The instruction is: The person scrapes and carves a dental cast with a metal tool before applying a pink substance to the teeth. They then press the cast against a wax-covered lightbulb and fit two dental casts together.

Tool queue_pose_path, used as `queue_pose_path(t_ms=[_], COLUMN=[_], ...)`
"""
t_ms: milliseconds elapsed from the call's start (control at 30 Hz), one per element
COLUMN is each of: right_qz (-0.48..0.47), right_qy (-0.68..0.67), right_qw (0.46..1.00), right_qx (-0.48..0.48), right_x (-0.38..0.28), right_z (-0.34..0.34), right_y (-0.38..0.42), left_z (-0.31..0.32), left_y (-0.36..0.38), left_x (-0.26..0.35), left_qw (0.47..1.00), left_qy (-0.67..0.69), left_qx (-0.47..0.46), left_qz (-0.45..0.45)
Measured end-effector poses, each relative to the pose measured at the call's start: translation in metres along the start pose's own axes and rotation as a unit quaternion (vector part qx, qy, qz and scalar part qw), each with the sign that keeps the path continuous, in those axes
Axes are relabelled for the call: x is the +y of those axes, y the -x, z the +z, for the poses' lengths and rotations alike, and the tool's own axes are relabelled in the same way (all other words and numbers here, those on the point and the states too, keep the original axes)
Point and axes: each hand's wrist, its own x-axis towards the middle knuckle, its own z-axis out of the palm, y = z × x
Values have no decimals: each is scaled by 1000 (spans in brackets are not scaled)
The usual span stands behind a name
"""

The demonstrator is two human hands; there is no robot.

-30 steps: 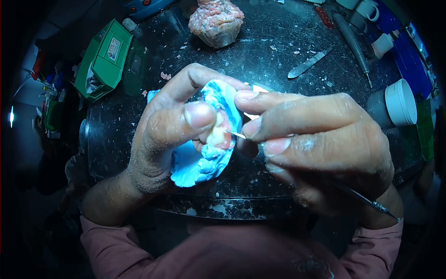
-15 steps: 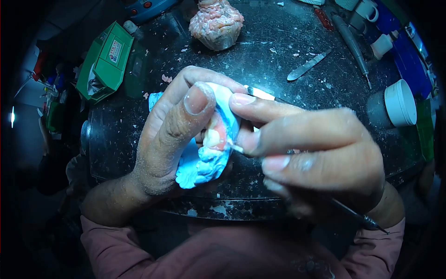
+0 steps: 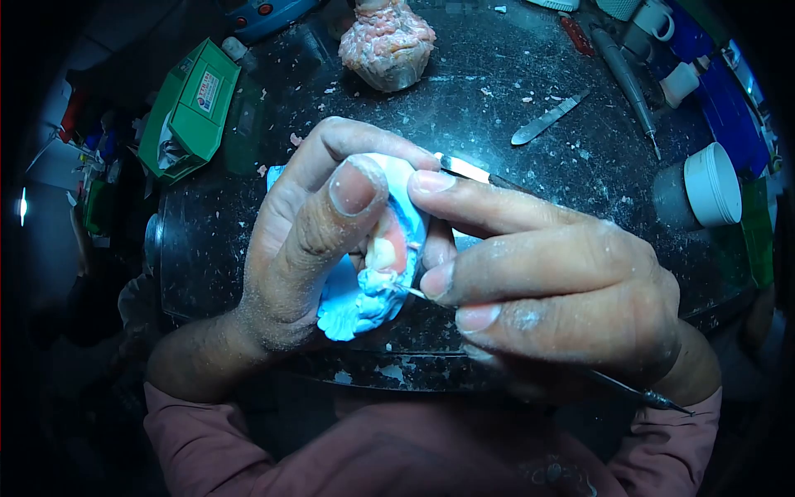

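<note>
My left hand (image 3: 294, 232) is wrapped round a pale blue dental cast (image 3: 352, 306), its thumb over the inner side. Pink material with whitish teeth (image 3: 384, 253) sits on the cast. My right hand (image 3: 571, 290) pinches a thin metal carving tool (image 3: 638, 390); its tip touches the cast just below the pink part, and its other end sticks out under the hand. The right index fingertip rests against the upper edge of the cast. The middle of the tool is hidden by the fingers.
On the dark table (image 3: 464, 108) lie a flat metal blade (image 3: 551, 118), a grey handpiece (image 3: 625, 79), a white cup (image 3: 712, 184) and scattered crumbs. A lump of pinkish material (image 3: 387, 50) stands at the back, with a green box (image 3: 189, 108) at the left.
The tool tip has moved down from the edge of the pink part to the blue cast below it. My right fingers have shifted slightly down.
</note>
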Motion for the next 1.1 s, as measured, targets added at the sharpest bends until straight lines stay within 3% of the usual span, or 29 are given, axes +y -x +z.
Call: queue_pose_path(t_ms=[100,167,200,267,367,500,667,833,867,967,1100], right_qz=[21,-27,-27,1,-20,35,10,46,-3,25,-19], right_qy=[55,-2,-2,2,14,9,9,16,4,48,27], right_qw=[997,996,996,1000,1000,999,1000,999,1000,997,999], right_qx=[-54,83,83,-3,11,-30,-11,22,15,-52,-43], right_x=[-4,10,9,6,8,-1,2,-4,6,0,9], right_z=[-8,9,6,-4,0,-9,-6,-6,-5,-14,-13], right_y=[-11,1,0,-4,-2,-7,-2,-2,-4,-1,3], left_z=[-8,-12,-13,-15,-8,-7,-7,-4,-6,-6,-5], left_y=[1,1,1,2,2,1,1,1,1,1,1], left_x=[-6,-6,-6,-2,-1,-1,0,1,1,0,3], left_qw=[998,998,997,997,997,997,997,997,996,995,994], left_qy=[-54,-67,-79,-80,-76,-75,-68,-74,-83,-91,-103], left_qx=[-1,-4,-8,-19,-2,15,20,32,32,29,27], left_qz=[16,18,21,7,-1,6,-1,-6,-4,-6,-3])
